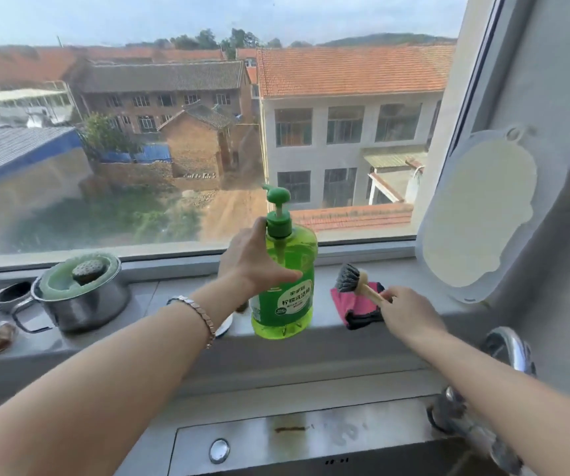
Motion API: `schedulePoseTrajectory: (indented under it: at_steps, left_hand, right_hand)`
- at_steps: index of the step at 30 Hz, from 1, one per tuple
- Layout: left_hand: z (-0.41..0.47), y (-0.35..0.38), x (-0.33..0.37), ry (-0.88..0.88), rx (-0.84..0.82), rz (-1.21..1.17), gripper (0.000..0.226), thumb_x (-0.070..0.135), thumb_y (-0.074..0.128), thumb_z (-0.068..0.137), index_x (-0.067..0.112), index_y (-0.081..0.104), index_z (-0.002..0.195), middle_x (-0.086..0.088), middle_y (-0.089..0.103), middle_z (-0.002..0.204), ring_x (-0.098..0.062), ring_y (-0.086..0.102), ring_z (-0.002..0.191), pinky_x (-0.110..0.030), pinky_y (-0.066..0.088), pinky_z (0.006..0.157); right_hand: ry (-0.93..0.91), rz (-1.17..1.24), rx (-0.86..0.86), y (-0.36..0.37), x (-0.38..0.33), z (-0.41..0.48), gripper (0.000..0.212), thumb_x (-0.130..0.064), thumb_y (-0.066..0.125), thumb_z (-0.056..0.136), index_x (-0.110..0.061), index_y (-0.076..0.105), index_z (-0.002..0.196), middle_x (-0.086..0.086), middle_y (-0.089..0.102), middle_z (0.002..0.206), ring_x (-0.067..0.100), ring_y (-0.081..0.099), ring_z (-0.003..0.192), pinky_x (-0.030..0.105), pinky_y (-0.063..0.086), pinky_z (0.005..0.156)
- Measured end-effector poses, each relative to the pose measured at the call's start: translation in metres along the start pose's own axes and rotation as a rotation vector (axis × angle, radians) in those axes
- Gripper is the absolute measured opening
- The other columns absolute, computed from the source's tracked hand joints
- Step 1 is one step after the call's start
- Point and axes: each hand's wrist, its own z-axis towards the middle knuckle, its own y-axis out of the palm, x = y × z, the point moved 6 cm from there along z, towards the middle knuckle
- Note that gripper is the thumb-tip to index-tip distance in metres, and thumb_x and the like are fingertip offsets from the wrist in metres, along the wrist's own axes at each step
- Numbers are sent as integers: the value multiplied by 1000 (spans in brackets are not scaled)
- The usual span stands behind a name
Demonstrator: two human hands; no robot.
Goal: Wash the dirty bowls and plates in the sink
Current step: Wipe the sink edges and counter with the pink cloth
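Detergent bottle (287,297) stood upright on the windowsill (180,293), long axis vertical, pump spout pointing left. My left hand (254,261) gripped its shoulder from the left side. Dish brush (355,281) lay tilted over a pink cloth (355,309), just right of the bottle. Its bristle head pointed up-left and its wooden handle ran down-right to my right hand (410,312), whose fingertips pinched its end. Sink (311,431) lay below both forearms.
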Motion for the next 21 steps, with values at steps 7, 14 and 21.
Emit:
schedulePoseTrajectory:
  at_steps: [7, 14, 21]
  left_hand:
    - [71, 35, -16, 55, -142, -84, 96, 39, 86, 56, 23, 33, 135, -2, 44, 133, -21, 45, 115, -38, 45, 94]
    - [77, 41, -32, 141, -93, -105, 96, 47, 84, 55, 31, 36, 137, 7, 32, 133, -12, 37, 120, -36, 40, 102]
    - [22, 56, -39, 64, 208, -116, 96, 37, 68, 82, 24, 1, 149, 1, 8, 156, -14, 8, 141, -33, 13, 115]
  right_hand:
    - [2, -221, 31, 7, 1, 94, 27, -8, 34, 91, -20, 56, 102, 1, 58, 95, 23, 51, 86, 30, 36, 73]
    - [-227, -443, -12, 52, -14, 161, 36, -17, 30, 100, -31, 56, 121, -5, 58, 121, 20, 45, 117, 35, 31, 95]
    - [-202, -316, 206, 73, -12, 125, 36, -35, 42, 95, -16, 55, 122, 7, 51, 121, 24, 43, 114, 33, 33, 93]
